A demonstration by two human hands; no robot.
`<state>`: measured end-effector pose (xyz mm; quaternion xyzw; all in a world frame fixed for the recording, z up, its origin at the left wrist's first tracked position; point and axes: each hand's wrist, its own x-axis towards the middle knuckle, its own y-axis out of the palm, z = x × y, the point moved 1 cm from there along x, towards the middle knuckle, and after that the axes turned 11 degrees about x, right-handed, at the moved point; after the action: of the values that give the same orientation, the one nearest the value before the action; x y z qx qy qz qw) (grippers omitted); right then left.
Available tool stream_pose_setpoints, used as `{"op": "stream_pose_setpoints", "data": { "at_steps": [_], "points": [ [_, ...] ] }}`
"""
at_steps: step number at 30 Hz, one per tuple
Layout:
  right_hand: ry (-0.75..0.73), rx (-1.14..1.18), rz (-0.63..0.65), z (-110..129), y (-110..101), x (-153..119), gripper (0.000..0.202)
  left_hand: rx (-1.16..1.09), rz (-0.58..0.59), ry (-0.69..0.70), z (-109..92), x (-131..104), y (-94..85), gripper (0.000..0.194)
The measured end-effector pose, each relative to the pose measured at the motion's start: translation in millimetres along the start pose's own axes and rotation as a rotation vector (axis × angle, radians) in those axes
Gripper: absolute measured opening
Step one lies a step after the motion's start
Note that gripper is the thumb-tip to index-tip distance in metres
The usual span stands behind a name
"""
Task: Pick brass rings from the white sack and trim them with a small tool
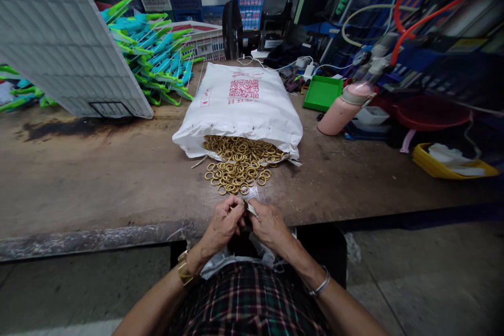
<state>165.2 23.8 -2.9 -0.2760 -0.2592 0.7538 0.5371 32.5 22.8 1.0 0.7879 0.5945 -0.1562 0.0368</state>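
Pinching small dark thing [245,204] — left hand [225,220], gripping pale tool [252,210] — right hand [271,224], rings [238,174], bulging sack [240,110] ahead

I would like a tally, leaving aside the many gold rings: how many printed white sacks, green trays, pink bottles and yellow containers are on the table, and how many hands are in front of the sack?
Printed white sack: 1
Green tray: 1
Pink bottle: 1
Yellow container: 1
Left hand and right hand: 2
Total: 6
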Motion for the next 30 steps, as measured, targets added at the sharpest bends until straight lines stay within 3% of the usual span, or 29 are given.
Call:
{"op": "stream_pose_setpoints", "data": {
  "at_steps": [8,14,20,26,30],
  "points": [
    [0.056,-0.201,0.062,5.0,-4.1,0.0,0.025,0.056,-0.005,0.047,-1.8,-8.0,-3.2,0.030],
    [0.176,-0.293,-0.111,-8.6,-19.4,13.1,0.027,-0.214,0.229,0.024,-16.4,-24.9,1.7,0.028],
    [0.243,-0.263,-0.348,-17.1,-29.5,32.3,0.023,-0.523,0.138,-0.058,-12.4,-16.9,-0.9,0.031],
    [0.231,-0.299,-0.359,-21.0,-26.8,44.8,0.023,-0.575,0.113,-0.077,-4.9,-15.1,-5.0,0.027],
    [0.207,-0.292,-0.375,-23.8,-26.9,46.2,0.020,-0.633,0.148,-0.123,-0.2,-15.3,-7.9,0.037]
  ]
}}
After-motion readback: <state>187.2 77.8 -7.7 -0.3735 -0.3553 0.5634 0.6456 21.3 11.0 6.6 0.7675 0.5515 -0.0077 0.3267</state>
